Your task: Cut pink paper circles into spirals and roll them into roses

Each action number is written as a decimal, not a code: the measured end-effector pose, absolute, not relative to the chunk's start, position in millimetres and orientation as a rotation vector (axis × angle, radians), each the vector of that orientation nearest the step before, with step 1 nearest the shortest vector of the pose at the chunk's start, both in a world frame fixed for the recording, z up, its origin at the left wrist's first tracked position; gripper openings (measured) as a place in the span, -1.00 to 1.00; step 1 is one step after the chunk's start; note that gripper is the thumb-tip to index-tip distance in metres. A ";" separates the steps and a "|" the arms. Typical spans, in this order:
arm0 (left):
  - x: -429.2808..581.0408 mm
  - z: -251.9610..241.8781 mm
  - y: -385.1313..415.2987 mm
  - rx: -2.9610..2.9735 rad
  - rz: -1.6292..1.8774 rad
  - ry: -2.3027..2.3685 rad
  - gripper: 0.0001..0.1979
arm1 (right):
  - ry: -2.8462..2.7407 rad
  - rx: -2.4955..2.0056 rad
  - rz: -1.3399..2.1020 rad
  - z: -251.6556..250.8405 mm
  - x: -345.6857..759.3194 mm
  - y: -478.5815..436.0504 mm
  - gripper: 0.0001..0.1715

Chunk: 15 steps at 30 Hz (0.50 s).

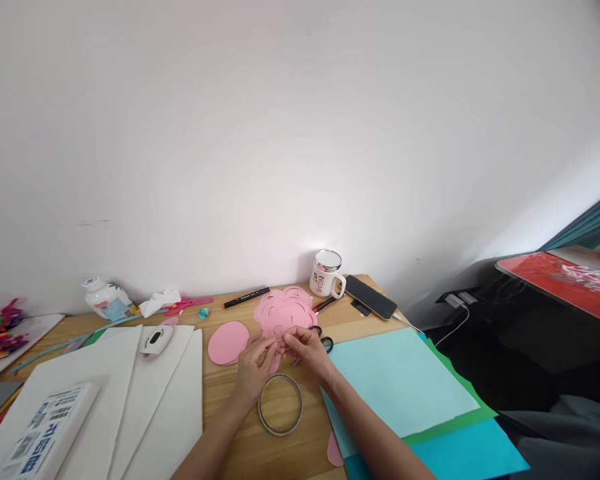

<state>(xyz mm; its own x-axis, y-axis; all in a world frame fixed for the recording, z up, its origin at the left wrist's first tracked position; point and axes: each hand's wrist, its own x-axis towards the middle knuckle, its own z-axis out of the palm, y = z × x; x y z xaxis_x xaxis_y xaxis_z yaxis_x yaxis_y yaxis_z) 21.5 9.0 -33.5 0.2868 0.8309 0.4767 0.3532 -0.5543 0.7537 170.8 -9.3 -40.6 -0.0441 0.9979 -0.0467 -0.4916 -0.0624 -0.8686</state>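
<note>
My left hand point(254, 369) and my right hand point(307, 350) meet over the middle of the table. Both are closed, fingertips together on a small pink paper piece point(279, 341), mostly hidden by the fingers. Just behind them lies a heap of cut pink paper point(286, 308). Pink paper circles point(229, 344) sit to the left of the heap. Scissors with black handles point(327, 345) lie partly under my right hand. Nearer to me, a thin grey ring point(301, 407), like a nearly used tape roll, rests flat on the wood.
White sheets point(173, 393) carry a white device point(156, 341) and a box point(50, 433) on the left. Along the wall are a white bottle point(109, 300), a black marker point(247, 297), a mug point(325, 275) and a phone point(371, 297). Coloured paper sheets point(405, 380) cover the right side.
</note>
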 end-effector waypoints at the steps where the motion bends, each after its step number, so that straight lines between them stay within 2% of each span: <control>1: 21.2 -32.2 9.0 2.033 1.221 1.066 -0.76 | -0.820 -0.838 1.487 -40.1 169.5 -9.0 -0.64; 11: 12.8 -32.2 11.5 1.991 1.231 1.153 -0.76 | -0.833 -0.743 1.562 -45.8 160.5 -15.0 -0.64; 15: 13.8 -32.5 10.2 2.003 1.236 1.133 -0.74 | -0.811 -0.736 1.504 -47.6 163.5 -14.7 -0.72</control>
